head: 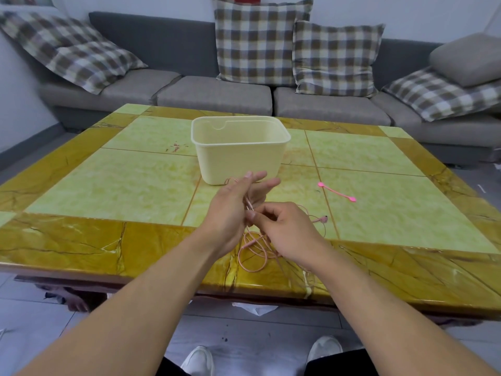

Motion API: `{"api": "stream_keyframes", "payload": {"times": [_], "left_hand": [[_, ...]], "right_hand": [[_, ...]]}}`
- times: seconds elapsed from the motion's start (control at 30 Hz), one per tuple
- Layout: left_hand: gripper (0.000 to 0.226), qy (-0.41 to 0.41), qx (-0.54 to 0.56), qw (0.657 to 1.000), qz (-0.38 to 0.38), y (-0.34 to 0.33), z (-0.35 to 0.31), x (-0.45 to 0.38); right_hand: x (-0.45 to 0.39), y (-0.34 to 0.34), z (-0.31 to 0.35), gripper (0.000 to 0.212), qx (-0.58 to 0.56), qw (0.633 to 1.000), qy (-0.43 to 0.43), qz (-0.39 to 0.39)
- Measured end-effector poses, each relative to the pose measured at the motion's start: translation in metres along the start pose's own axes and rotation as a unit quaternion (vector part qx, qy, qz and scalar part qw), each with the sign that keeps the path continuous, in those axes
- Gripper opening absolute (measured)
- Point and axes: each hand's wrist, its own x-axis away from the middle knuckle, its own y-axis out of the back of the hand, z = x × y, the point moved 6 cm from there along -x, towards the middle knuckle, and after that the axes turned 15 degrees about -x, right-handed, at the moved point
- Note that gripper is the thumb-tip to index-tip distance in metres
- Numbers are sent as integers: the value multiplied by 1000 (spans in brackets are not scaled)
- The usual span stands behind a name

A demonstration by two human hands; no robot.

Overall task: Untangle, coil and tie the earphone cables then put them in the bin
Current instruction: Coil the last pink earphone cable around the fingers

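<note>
**Both hands on the pink earphone cable at the near edge of the worktop**

Two white shoes [198, 360] show at the bottom edge on the grey floor, between the bare forearms that reach up over the worktop [81, 185], a yellow and amber tiled surface.

Left of centre, the left hand [230, 210] is raised above the near border of the worktop, its fingers stretched forward and loosely spread, with the pink earphone cable [253, 253] running across the palm side. Whether the thumb presses the cable cannot be told, as the back of the hand hides it.

Just beyond the left fingertips stands the cream bin [240, 150], upright on the middle tiles.

Right of the left hand and touching it, the right hand [287, 229] has its fingers curled, the grip pinching the cable between thumb and forefinger. Below both hands the cable hangs and lies in loose loops on the amber border, and one earbud [322, 219] rests on the worktop just beside the right hand.

Further right, well apart from the hands, a pink tie [337, 192] lies flat on a pale tile.

Behind the worktop runs a grey sofa [217, 90] with checked cushions [257, 42].
</note>
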Motion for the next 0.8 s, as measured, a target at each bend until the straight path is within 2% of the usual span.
{"api": "stream_keyframes", "payload": {"times": [0.13,0.23,0.33,0.43,0.6,0.7,0.8], "left_hand": [[35,12,23,999,-35,4,-2,-1],[32,32,106,992,-55,19,-7,-7],[40,63,150,987,6,20,-10,-6],[46,70,115,989,54,12,-5,-1],[36,35,112,992,50,4,-5,-1],[36,30,115,991,60,1,-4,-1],[37,36,116,991,62,-4,1,-2]], "right_hand": [[1,4,2,19,28,999,17,-9],[3,15,-3,12,-2,1000,-3,19],[2,31,-10,14,-5,1000,-26,-1],[2,43,-9,15,3,999,-17,-44],[6,48,1,19,-3,996,28,-82],[10,41,6,12,-41,994,55,-80],[11,30,7,18,-3,995,56,-77]]}}
